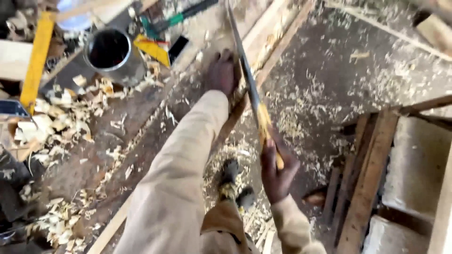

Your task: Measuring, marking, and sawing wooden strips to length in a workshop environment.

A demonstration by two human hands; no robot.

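Fingers of the right hand (278,171) wrap tight round the yellow handle of a handsaw (249,82), its blade running up along the edge of a long plank (188,89). Farther off, the left hand (221,73) presses flat on that plank, fingers spread. Beyond, wood shavings (61,117) surround a metal can (113,54).

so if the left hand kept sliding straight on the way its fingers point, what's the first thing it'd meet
Probably nothing but more of the sawdust-strewn plank it presses on. The left hand points up-frame along the wood, beside the saw blade. The green-handled tool lies off to its left, though depth is unclear.
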